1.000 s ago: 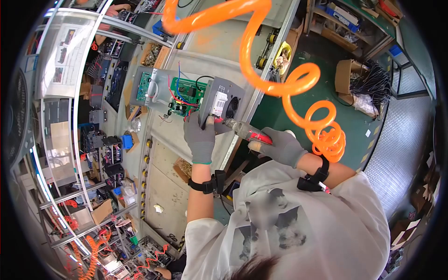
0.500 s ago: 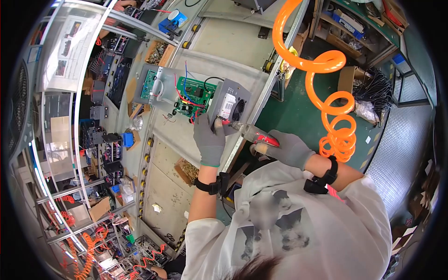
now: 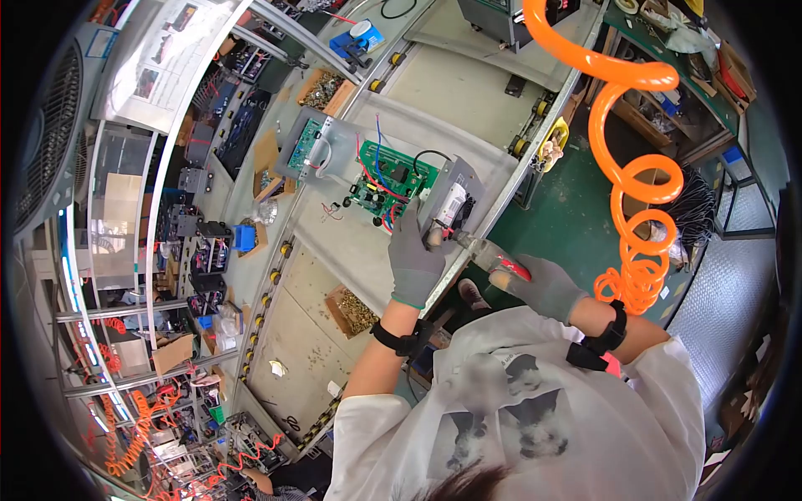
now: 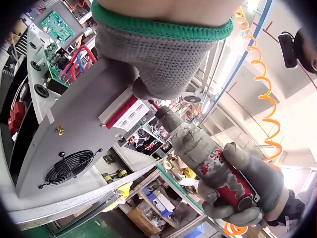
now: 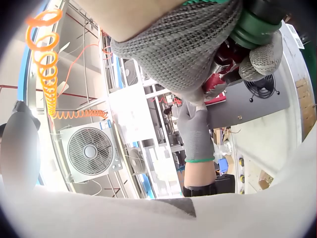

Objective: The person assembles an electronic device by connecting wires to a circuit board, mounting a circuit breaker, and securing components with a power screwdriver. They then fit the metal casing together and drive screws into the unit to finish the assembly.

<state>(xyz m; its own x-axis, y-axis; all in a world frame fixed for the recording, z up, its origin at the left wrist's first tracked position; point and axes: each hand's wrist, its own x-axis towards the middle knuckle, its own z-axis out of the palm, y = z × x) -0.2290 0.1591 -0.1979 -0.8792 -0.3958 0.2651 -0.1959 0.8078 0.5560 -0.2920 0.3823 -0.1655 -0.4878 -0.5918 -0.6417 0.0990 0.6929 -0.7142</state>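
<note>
A grey metal panel (image 3: 476, 179) with a round fan grille (image 4: 69, 167) stands upright beside a green circuit board (image 3: 418, 175) with red, blue and black wires. On its face sits a white-and-red block (image 4: 130, 114). My gloved left hand (image 3: 415, 265) grips the panel's edge at this block, thumb on the near side; its other fingers are partly hidden. With my gloved right hand (image 3: 545, 288) I hold a worn red-and-grey power screwdriver (image 4: 194, 146), its tip at the block's end, close to my left thumb.
Parts sit in an open box (image 3: 352, 311) on the bench and another box (image 3: 326, 90) behind the boards. A coiled orange air hose (image 3: 622, 167) hangs at the right. Bench rail (image 3: 551, 138) with rollers runs along the near edge.
The camera view has turned, so bench and hands appear farther right and rotated. Both hands keep their holds, and the screwdriver tip stays at the block.
</note>
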